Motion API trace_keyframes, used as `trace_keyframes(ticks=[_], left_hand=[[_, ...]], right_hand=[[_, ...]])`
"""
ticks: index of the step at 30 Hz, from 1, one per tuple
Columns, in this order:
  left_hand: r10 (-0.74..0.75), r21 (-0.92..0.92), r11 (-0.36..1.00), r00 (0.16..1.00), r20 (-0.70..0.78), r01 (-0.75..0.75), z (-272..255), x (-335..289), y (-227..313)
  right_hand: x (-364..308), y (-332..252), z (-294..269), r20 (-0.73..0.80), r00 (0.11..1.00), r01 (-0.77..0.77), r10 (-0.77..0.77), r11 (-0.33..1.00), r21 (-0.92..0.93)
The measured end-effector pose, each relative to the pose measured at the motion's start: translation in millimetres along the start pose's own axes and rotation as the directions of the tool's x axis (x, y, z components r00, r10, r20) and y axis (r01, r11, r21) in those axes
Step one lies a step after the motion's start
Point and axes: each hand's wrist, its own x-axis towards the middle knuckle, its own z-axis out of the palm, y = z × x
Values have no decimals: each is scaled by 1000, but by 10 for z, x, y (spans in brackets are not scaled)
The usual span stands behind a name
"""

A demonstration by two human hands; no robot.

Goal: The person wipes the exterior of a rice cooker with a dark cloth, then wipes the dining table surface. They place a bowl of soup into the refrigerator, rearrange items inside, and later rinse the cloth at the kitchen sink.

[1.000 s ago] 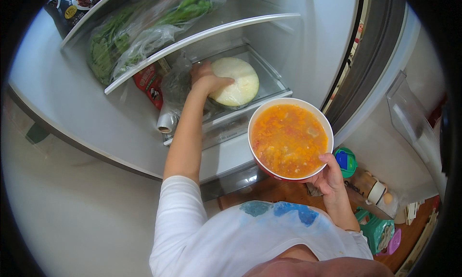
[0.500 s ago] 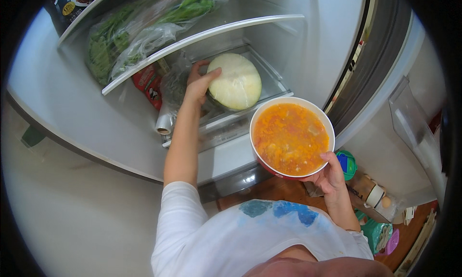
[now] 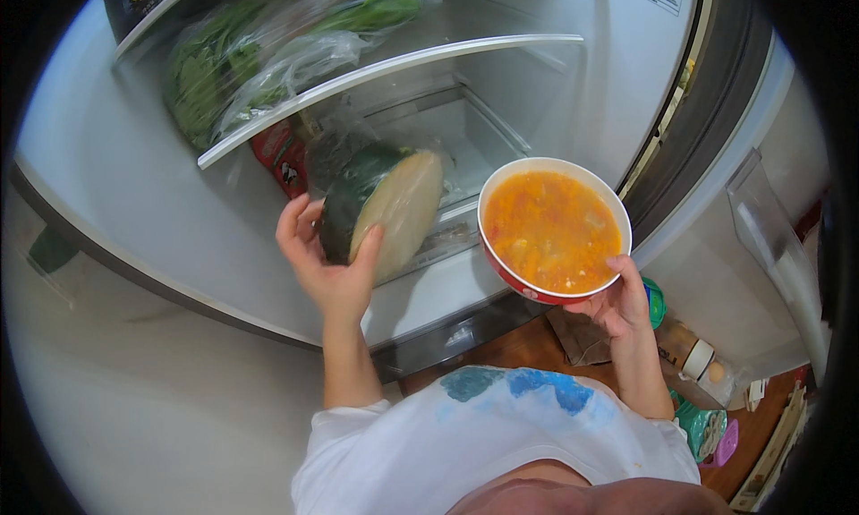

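Observation:
My left hand (image 3: 331,260) grips a cut winter melon (image 3: 400,212), thumb on its pale cut face and fingers around the dark green rind. The melon is tilted on edge at the front of the lower fridge shelf (image 3: 479,130), its cut face under shiny clear film. To the right, my right hand (image 3: 619,302) holds up a round bowl (image 3: 510,276), red outside and white inside. Its thumb lies on the rim, the other fingers underneath. Orange soup (image 3: 550,229) with bits in it fills the bowl nearly to the rim.
Bagged leafy greens (image 3: 215,85) lie on the upper shelf, whose white front edge (image 3: 385,68) crosses above the melon. A red packet (image 3: 281,157) sits deeper on the left. The open fridge door (image 3: 761,202) stands right; a white-lidded jar (image 3: 698,359) is below it.
The melon has come off its spot on the lower shelf, toward me and left, turning from face-up to on edge. The bowl has shifted slightly up and right.

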Motion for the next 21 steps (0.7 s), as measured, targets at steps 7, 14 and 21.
trace_keyframes(ticks=[7,14,21], left_hand=[[64,-20,998,998,-12,-65,-467,-220,-146],[138,5,990,990,10,-138,-679,-290,-303],[93,-38,995,995,45,-91,-700,-325,-327]], right_hand=[[345,63,273,-6,999,43,-43,997,-61],[954,151,504,22,999,33,-33,999,-17],[1674,167,590,102,995,-10,18,997,-78]])
